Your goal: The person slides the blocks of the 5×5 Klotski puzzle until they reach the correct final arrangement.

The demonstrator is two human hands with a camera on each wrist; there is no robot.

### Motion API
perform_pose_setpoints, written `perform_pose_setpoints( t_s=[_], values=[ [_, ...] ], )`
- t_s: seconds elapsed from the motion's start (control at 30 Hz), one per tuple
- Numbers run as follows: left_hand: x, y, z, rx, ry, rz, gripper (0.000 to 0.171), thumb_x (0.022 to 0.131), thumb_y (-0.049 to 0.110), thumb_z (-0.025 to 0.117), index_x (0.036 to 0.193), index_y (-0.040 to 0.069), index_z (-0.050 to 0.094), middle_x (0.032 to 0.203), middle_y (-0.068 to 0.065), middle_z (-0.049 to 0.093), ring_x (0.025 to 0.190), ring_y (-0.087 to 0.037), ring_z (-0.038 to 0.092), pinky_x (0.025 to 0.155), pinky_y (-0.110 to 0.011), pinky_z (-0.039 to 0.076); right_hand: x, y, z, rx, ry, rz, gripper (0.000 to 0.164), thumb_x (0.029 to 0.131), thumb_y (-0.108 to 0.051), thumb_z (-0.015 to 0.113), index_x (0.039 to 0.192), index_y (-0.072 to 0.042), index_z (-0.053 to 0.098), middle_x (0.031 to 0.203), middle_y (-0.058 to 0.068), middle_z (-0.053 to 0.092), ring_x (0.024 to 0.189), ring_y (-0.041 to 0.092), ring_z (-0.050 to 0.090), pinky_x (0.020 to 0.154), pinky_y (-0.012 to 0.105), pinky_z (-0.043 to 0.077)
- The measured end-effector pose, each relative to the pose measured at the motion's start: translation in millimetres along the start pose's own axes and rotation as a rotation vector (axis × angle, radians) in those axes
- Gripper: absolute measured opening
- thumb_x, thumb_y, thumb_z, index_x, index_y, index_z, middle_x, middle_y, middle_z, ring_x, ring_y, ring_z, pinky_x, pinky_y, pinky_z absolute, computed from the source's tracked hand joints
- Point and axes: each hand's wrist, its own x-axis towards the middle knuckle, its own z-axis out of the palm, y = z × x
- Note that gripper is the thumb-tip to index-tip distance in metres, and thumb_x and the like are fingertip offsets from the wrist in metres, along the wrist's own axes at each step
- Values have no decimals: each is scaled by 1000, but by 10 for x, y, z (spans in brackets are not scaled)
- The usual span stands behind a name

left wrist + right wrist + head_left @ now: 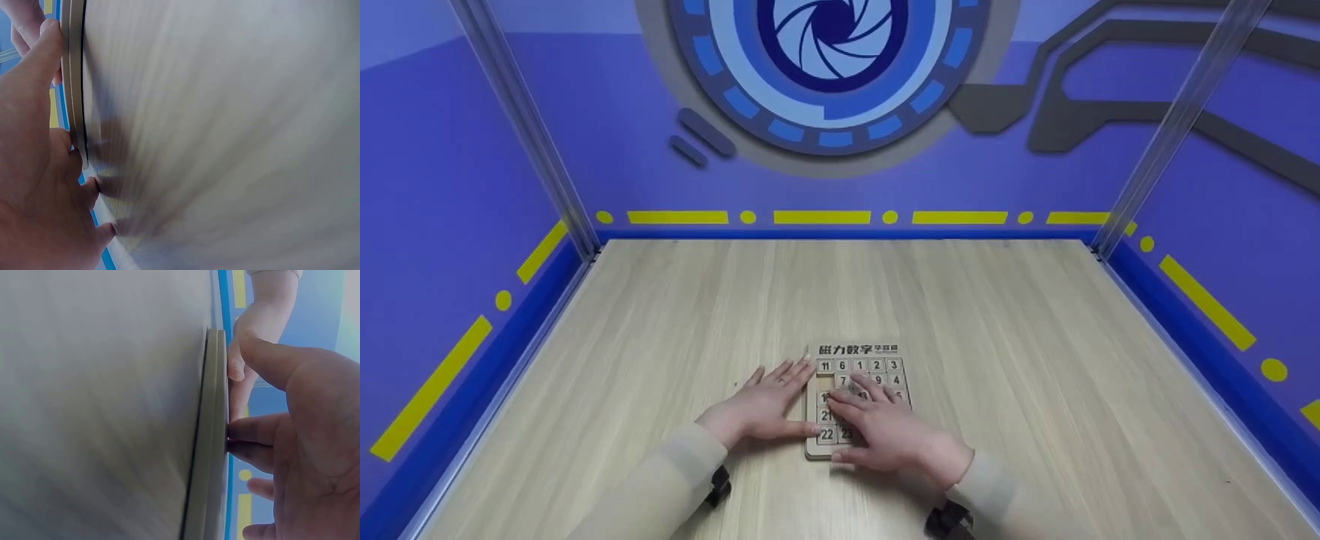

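Observation:
A wooden number sliding puzzle [858, 451] lies flat on the table, with dark printed characters along its top border. Tiles such as 11, 6, 1, 2 and 3 fill the top row, and a bare slot shows below tile 11. At the puzzle's left edge, my left hand [765, 405] rests with fingers extended, its thumb by tile 22 and index finger by the upper corner. Over the tiles, my right hand [889, 431] touches the face with its fingertips and hides several numbers. In the right wrist view, two fingers meet the puzzle [211, 439].
The light wood table [840, 292] runs back to a blue and purple wall [585, 135] with yellow dashes. Similar panels stand at both sides, joined by clear corner posts [529, 135]. Dark straps [949, 519] show at both wrists.

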Motion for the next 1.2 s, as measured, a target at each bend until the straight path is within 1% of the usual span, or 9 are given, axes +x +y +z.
perform_pose_setpoints(
  t_s=[0.1,0.23,0.43,0.6,0.8,0.97,1.2],
  values=[
    [2,2,1,1,-1,4,108,89,78,54,167,17,10,175,-5,10,161,-35,14,129,-65,9,36,30,-40,23,10,3,83,94,-67,57,159,-18,40,169,-2,32,161,38,13,123,72,19],
    [10,1,7,10,1,7,109,88,80,52,167,17,11,175,-4,10,161,-35,14,129,-65,10,127,75,-86,50,24,41,85,96,-66,55,161,-16,35,171,1,28,161,38,12,122,74,18],
    [17,-1,8,6,-6,-1,108,89,80,52,167,19,10,175,-3,9,162,-33,13,129,-64,9,295,123,-92,50,-10,114,88,96,-68,52,163,-16,29,172,1,23,162,36,9,124,73,14],
    [23,-2,6,10,-11,-4,108,89,79,54,167,19,10,175,-3,9,162,-33,13,130,-64,8,379,136,-91,50,-14,125,86,97,-68,52,163,-17,31,172,-1,25,162,36,9,126,71,13],
    [30,-12,10,9,-6,3,108,89,79,53,167,18,10,175,-4,10,162,-34,13,129,-64,9,382,132,-85,39,-16,118,84,97,-68,52,161,-18,34,171,-2,28,162,35,8,126,70,12],
    [30,-24,17,7,-3,7,108,89,80,52,167,17,11,175,-4,10,162,-34,14,129,-64,10,348,103,-75,20,-16,106,82,97,-67,52,160,-17,38,170,-2,29,162,35,11,126,70,13],
    [29,-25,28,15,11,4,110,87,84,49,167,17,13,175,-3,10,162,-33,14,129,-65,11,286,68,-52,-19,-3,78,83,97,-71,49,160,-18,39,169,0,33,161,35,16,124,71,20]
  ],
)
